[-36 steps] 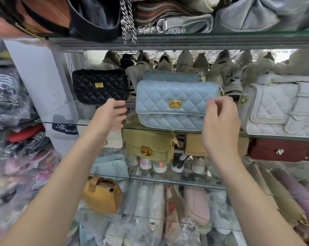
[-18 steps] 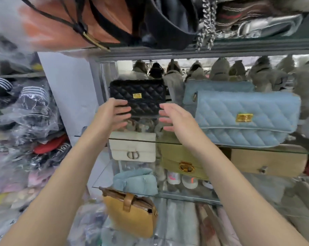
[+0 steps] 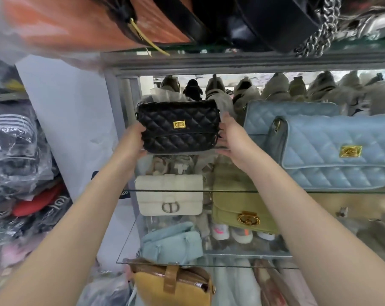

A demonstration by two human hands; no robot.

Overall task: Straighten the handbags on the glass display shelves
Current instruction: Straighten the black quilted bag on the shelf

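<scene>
A small black quilted handbag (image 3: 178, 127) with a gold clasp is at the left end of the glass shelf (image 3: 231, 191). My left hand (image 3: 133, 141) grips its left side. My right hand (image 3: 231, 138) holds its right side, fingers behind the bag. Whether the bag rests on the shelf or is lifted off it, I cannot tell. To its right stands a large light-blue quilted handbag (image 3: 332, 151) with a gold clasp, and a second blue bag (image 3: 282, 113) leans behind that one.
Below the glass are a white bag (image 3: 169, 195), an olive bag (image 3: 238, 199), a pale-blue bag (image 3: 171, 244) and a mustard bag (image 3: 171, 286). An orange bag (image 3: 98, 23) and a black chain bag (image 3: 275, 21) overhang from above. Plastic-wrapped goods (image 3: 14, 155) fill the left.
The view has shifted left. My right hand left the blue bag and came to the black bag's right side. Both hands have closed on the black bag.
</scene>
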